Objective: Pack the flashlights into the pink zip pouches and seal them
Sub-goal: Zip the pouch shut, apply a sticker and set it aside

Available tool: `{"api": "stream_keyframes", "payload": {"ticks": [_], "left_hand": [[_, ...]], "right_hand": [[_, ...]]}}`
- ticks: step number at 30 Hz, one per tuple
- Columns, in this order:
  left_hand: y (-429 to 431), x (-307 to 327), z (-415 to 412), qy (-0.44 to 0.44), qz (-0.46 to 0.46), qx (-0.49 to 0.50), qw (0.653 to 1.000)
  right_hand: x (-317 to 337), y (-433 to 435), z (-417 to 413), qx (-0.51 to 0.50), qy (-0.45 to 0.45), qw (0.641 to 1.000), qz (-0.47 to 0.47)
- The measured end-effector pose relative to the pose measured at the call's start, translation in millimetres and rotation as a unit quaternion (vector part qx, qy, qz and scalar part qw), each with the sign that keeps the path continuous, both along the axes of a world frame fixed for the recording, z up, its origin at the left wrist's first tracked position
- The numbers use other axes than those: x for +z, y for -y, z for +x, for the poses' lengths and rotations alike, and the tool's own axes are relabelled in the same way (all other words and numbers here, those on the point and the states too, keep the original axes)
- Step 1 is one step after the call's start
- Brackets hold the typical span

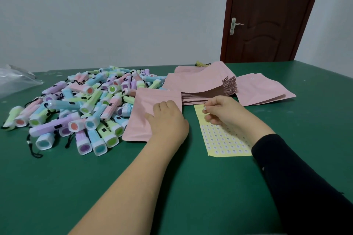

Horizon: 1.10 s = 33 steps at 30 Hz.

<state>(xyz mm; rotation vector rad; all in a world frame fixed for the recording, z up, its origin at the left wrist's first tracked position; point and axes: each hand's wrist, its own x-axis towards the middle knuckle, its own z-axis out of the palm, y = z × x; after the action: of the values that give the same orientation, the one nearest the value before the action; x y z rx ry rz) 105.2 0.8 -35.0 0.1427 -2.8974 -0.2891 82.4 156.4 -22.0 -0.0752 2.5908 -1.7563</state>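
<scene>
flashlights [80,108] in pastel pink, blue, green and purple lie in a loose heap on the green counter [191,187], to the left of the left hand [168,122], many with black wrist cords trailing out. further left still, at the counter's edge, sits a crumpled clear plastic bag [15,80]. 1 pink pouch [147,105] lies flat under the left hand, its far-left side touching the heap. the left hand rests on the pouch's right part with the thumb spread and the fingers bent down onto it; i cannot tell whether they curl round the edge or only press. just beyond both hands a thick stack of pink pouches [202,84] is fanned out, with a small yellow object [202,64] behind it, too small to identify. between the 2 hands and under the right one lies a yellow sticker sheet [223,139] covered in rows of small pale stickers. the right hand [221,109], in a black sleeve [296,177], hovers at the sheet's upper part, thumb and forefinger pinched together on it, the other fingers curled. beyond and to the right of that hand lie a few more pouches [261,89]. a dark wooden door [267,15] stands behind the counter.
</scene>
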Motion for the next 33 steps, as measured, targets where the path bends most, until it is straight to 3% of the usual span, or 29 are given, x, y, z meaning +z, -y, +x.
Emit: {"api": "stream_keyframes", "payload": {"ticks": [3, 9, 12, 16, 19, 22, 26, 33], "left_hand": [[0.4, 0.3, -0.9, 0.003, -0.005, 0.015, 1.000], [1.8, 5.7, -3.1, 0.062, -0.084, 0.013, 0.994], [1.6, 10.8, -1.9, 0.011, -0.095, 0.010, 0.995], [8.3, 38.4, 3.5, -0.088, -0.062, -0.008, 0.994], [20.1, 71.1, 7.9, -0.162, 0.107, -0.009, 0.981], [40.0, 94.3, 12.2, -0.188, 0.312, -0.047, 0.930], [63.8, 95.5, 12.7, -0.120, 0.527, -0.043, 0.840], [91.9, 65.9, 6.2, 0.024, 0.746, -0.079, 0.660]], "right_hand": [[-4.6, 0.9, -0.7, 0.001, 0.019, 1.000, 0.023], [-3.3, 2.2, -1.6, -0.019, 0.025, 0.999, -0.024], [-3.0, 3.6, 0.2, -0.014, 0.029, 0.997, -0.071], [-3.2, 6.0, 1.7, 0.017, 0.049, 0.992, -0.113], [-3.1, 11.8, 2.8, 0.044, 0.080, 0.972, -0.215], [1.5, 24.6, 4.5, 0.095, 0.101, 0.933, -0.332], [11.5, 44.2, 5.9, 0.178, 0.097, 0.887, -0.415], [-0.4, 50.3, 5.3, 0.128, 0.085, 0.915, -0.374]]}}
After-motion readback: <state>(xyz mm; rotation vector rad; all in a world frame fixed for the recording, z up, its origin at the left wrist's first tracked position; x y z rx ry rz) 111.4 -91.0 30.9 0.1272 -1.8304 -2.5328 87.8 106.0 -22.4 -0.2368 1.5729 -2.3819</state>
